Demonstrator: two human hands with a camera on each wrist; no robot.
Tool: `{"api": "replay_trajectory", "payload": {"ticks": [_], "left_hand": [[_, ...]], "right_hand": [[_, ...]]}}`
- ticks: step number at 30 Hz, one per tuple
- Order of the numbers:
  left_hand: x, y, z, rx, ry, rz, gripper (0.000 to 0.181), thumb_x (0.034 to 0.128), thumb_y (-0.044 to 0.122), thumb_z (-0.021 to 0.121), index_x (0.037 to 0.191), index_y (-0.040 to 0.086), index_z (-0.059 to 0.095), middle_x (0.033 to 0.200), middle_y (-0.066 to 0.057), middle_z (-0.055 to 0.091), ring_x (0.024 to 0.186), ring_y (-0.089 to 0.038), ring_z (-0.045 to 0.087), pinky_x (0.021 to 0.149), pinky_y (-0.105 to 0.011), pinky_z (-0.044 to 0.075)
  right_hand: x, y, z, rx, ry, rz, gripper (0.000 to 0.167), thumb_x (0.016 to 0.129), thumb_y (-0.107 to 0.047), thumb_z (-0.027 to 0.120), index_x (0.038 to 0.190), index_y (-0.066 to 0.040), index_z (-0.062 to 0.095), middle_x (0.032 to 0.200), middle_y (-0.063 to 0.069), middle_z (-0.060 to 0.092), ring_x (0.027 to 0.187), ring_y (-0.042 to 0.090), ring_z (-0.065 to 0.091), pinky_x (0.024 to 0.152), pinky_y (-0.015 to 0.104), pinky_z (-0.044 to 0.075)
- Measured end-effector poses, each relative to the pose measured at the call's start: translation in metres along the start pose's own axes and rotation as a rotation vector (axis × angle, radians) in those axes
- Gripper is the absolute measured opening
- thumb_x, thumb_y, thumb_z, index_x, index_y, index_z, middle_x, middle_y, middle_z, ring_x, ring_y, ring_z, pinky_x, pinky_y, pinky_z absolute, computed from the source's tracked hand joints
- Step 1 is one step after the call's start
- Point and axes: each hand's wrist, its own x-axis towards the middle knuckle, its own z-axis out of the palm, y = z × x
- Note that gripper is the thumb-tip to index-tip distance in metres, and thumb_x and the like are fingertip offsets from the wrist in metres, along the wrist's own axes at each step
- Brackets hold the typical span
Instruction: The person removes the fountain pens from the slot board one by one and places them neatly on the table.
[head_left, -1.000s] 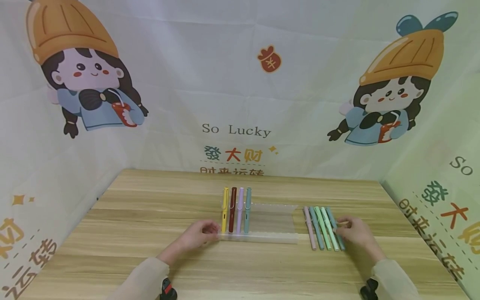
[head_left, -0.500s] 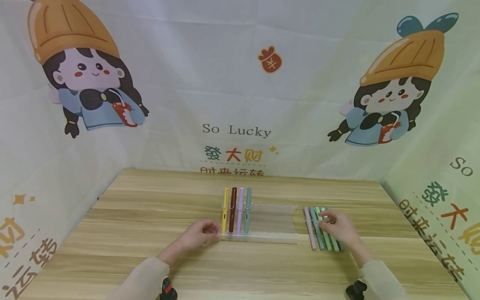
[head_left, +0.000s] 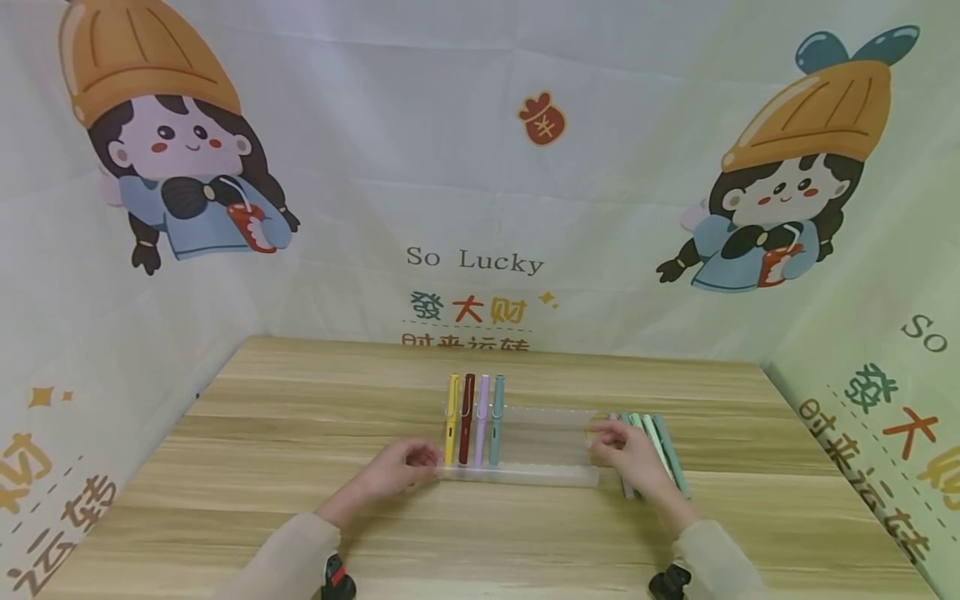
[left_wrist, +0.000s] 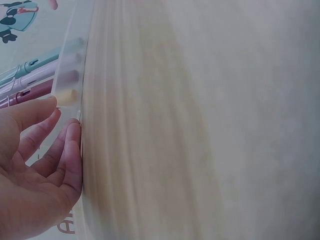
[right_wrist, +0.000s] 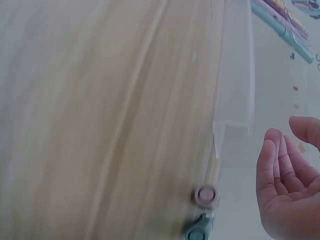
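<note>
A clear plastic pen stand (head_left: 547,437) lies on the wooden table. Toward its left side, a yellow pen (head_left: 452,421), a dark red pen (head_left: 467,421), a lilac pen (head_left: 482,421) and a teal pen (head_left: 497,421) lie side by side. My left hand (head_left: 401,467) pinches the stand's left front corner between thumb and fingertips. At the right end is my right hand (head_left: 633,454), thumb and fingers apart with nothing between them; whether it touches the stand is unclear. It partly covers a row of loose capped pens (head_left: 660,446), including pale green ones.
The wooden table (head_left: 300,400) meets a printed cloth backdrop (head_left: 480,183) at the back and sides. In the right wrist view, the ends of a pink pen (right_wrist: 206,195) and a teal pen (right_wrist: 196,233) show near the stand's right corner.
My right hand has moved left from the outer side of the loose pens, across them, to the stand's right end. The left hand stays where it was.
</note>
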Motion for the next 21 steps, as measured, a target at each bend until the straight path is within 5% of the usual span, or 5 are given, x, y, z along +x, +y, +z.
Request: {"api": "replay_trajectory", "payload": {"ticks": [11, 15, 18, 21], "left_hand": [[0.000, 0.000, 0.000, -0.003, 0.002, 0.008, 0.017, 0.0791, 0.004, 0.062, 0.094, -0.002, 0.058, 0.082, -0.005, 0.056, 0.077, -0.020, 0.053, 0.061, -0.026, 0.047], [-0.001, 0.001, 0.000, -0.013, 0.005, 0.006, 0.017, 0.0796, 0.006, 0.062, 0.095, -0.001, 0.058, 0.083, -0.005, 0.056, 0.078, -0.020, 0.052, 0.061, -0.027, 0.047], [0.000, 0.000, 0.000, -0.006, 0.004, 0.008, 0.016, 0.0799, 0.005, 0.062, 0.094, -0.001, 0.058, 0.082, -0.005, 0.056, 0.077, -0.020, 0.052, 0.061, -0.027, 0.047], [0.000, -0.001, 0.000, 0.009, 0.003, 0.012, 0.014, 0.0799, 0.004, 0.062, 0.093, -0.001, 0.058, 0.082, -0.004, 0.056, 0.077, -0.019, 0.052, 0.062, -0.025, 0.046]], "right_hand": [[0.008, -0.011, 0.022, 0.053, -0.009, -0.065, 0.023, 0.079, -0.002, 0.062, 0.101, 0.005, 0.060, 0.079, 0.005, 0.060, 0.071, 0.016, 0.058, 0.064, 0.029, 0.047], [0.012, -0.014, 0.031, 0.018, -0.003, -0.119, 0.021, 0.079, -0.003, 0.063, 0.099, 0.004, 0.062, 0.077, 0.005, 0.062, 0.071, 0.017, 0.059, 0.098, 0.044, 0.021], [0.015, -0.014, 0.039, 0.026, -0.009, -0.145, 0.020, 0.079, 0.000, 0.062, 0.098, 0.005, 0.061, 0.078, 0.009, 0.063, 0.071, 0.018, 0.059, 0.099, 0.039, 0.022], [0.017, -0.017, 0.046, 0.074, -0.017, -0.143, 0.020, 0.078, 0.001, 0.062, 0.097, 0.006, 0.061, 0.081, 0.012, 0.062, 0.072, 0.020, 0.058, 0.071, 0.027, 0.046]]}}
